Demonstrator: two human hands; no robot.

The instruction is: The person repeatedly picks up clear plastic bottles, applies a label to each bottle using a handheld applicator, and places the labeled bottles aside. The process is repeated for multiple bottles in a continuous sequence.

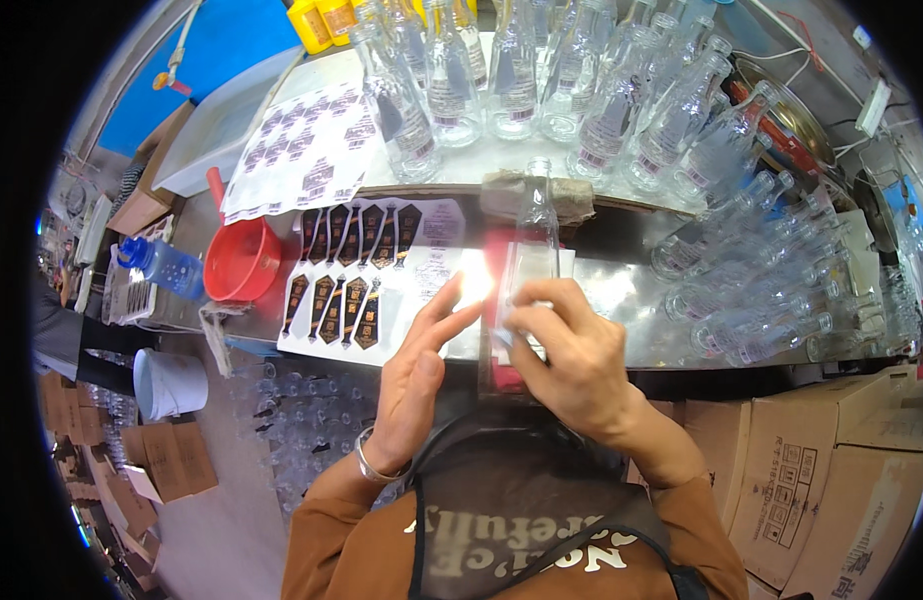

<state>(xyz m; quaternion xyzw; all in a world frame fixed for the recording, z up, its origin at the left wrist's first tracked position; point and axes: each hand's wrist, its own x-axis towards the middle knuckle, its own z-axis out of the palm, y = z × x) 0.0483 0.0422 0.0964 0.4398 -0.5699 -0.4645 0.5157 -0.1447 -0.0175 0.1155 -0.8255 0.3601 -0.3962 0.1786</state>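
A clear glass bottle (536,225) lies in front of me over a pink-red pad (504,250), its neck pointing away. My right hand (573,350) is curled over the bottle's lower end, fingertips pinched together. A small pale patch shows at those fingertips; I cannot make out what it is. To the left of the bottle, my left hand (413,375) is held with fingers stretched out and nothing in it. Beyond its fingers lies a sheet of black and gold labels (356,270), partly washed out by a bright glare.
Several labelled bottles (511,90) stand along the raised back shelf, beside white label sheets (306,150). More bottles (761,290) lie piled at the right. A red dipper (243,262) and blue jug (166,268) sit at the left. Cardboard boxes (791,470) are at lower right.
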